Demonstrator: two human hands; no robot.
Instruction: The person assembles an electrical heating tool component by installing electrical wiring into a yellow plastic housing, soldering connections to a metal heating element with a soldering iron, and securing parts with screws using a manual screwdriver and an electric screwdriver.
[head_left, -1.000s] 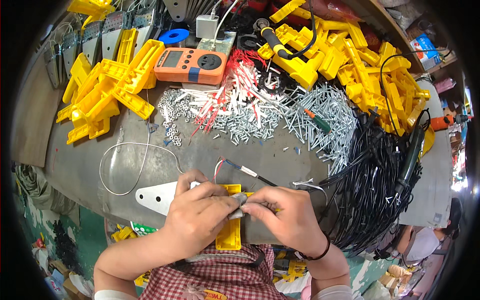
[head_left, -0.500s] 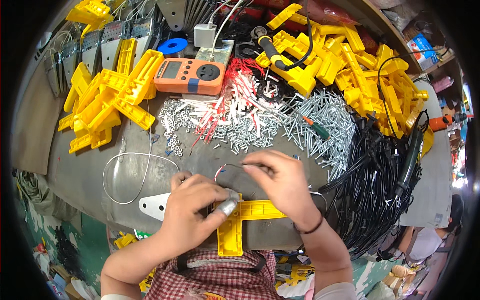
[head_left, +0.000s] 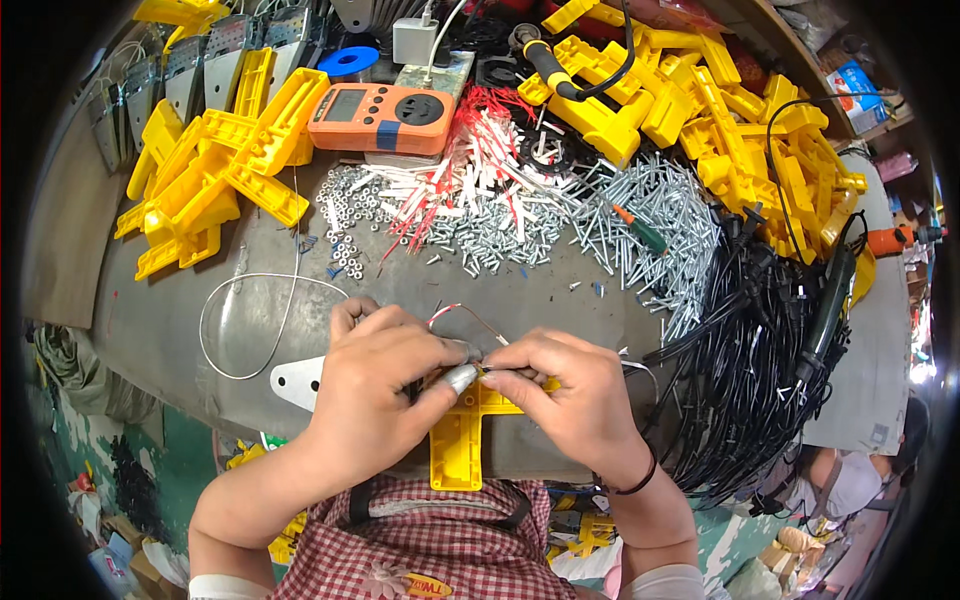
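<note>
We see the yellow plastic bracket (head_left: 458, 440) lying at the near edge of the metal table (head_left: 560, 300), mostly under both hands. The left hand (head_left: 375, 395) is closed over its left side, thumb pressed on a small metal piece (head_left: 459, 377). The right hand (head_left: 575, 395) pinches at that same spot, where a thin red and white wire (head_left: 455, 312) leads away. Behind lie screws (head_left: 640, 225), an orange meter (head_left: 388, 105) and yellow parts (head_left: 215, 170); black cables (head_left: 750, 350) crowd the right.
</note>
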